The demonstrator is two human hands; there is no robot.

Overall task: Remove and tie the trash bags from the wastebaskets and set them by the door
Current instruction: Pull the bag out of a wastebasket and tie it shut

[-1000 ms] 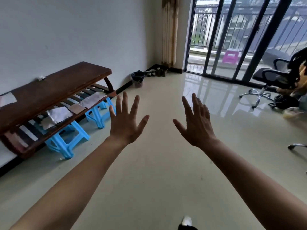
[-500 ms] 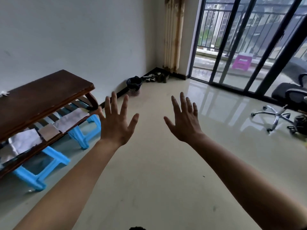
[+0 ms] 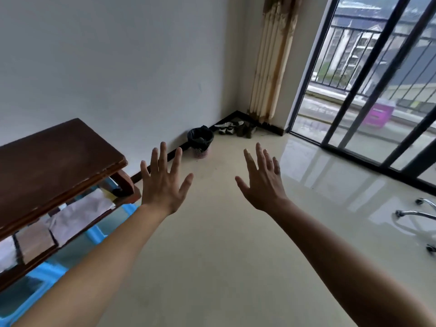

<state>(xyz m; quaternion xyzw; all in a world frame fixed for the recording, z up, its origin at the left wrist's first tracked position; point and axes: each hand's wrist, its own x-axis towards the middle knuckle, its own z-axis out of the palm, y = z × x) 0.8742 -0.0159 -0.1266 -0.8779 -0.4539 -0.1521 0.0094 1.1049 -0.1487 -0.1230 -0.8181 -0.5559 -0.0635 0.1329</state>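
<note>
A small pink mesh wastebasket (image 3: 201, 152) stands on the floor against the left wall, near the far corner. A black trash bag (image 3: 200, 137) lines it and folds over its rim. My left hand (image 3: 164, 182) and my right hand (image 3: 262, 182) are both held out in front of me, palms down and fingers spread, holding nothing. Both hands hover above the floor well short of the wastebasket, which shows between and beyond them.
A dark wooden bench (image 3: 54, 168) on blue plastic stools (image 3: 94, 234) runs along the left wall. Shoes (image 3: 236, 128) lie in the far corner under a curtain (image 3: 273, 57). Glass sliding doors (image 3: 368, 90) fill the right side. A chrome chair base (image 3: 415, 215) sits at right.
The view has moved forward and turned left: the wastebasket is larger and nearer, the bench has slid left, and the office chair has nearly left the frame. Both hands stay open.
</note>
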